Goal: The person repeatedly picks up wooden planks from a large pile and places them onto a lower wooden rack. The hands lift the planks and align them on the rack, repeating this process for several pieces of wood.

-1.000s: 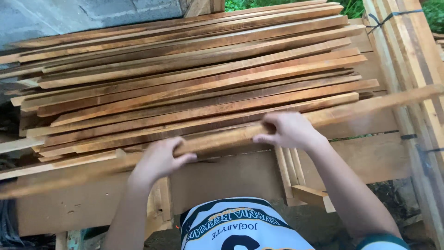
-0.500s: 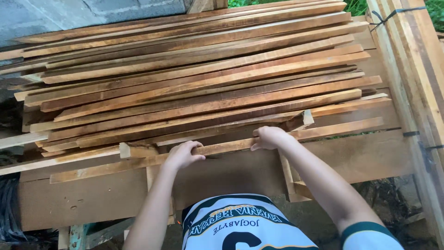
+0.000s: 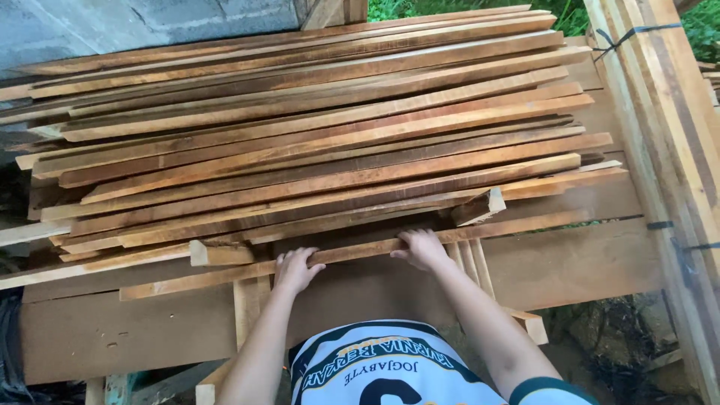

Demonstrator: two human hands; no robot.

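Observation:
A long thin wooden slat (image 3: 525, 225) lies along the near edge of a big stack of reddish-brown wooden slats (image 3: 315, 142). My left hand (image 3: 295, 270) rests on the slat left of centre, fingers curled over it. My right hand (image 3: 421, 248) presses on the same slat a little further right. Both hands lie on top of the slat at the front of the pile. The slat sits on short wooden cross blocks (image 3: 478, 208), with another block (image 3: 217, 255) to the left.
A wide flat board (image 3: 577, 262) forms the bench face under the stack. A bundle of strapped pale planks (image 3: 667, 112) runs along the right side. Grey wall (image 3: 112, 26) at the back left, green plants at the top right.
The slat was held up in front of the pile a second ago; it has moved forward and down onto the stack's near edge, my hands following it.

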